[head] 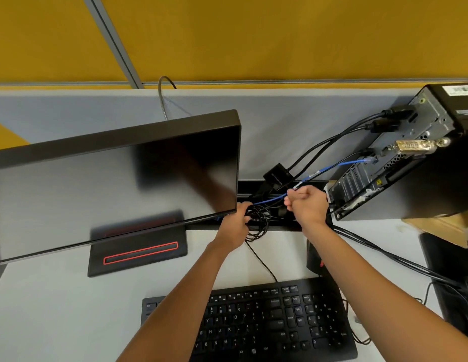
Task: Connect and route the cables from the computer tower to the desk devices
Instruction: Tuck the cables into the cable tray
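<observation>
At the back of the white worktop, the left hand has its fingers curled round a bundle of coiled black cable just under the monitor corner. The right hand pinches the blue network cable (its far end plugged into the rear of the computer tower). Both hands hover over the dark cable slot, beyond the black keyboard.
</observation>
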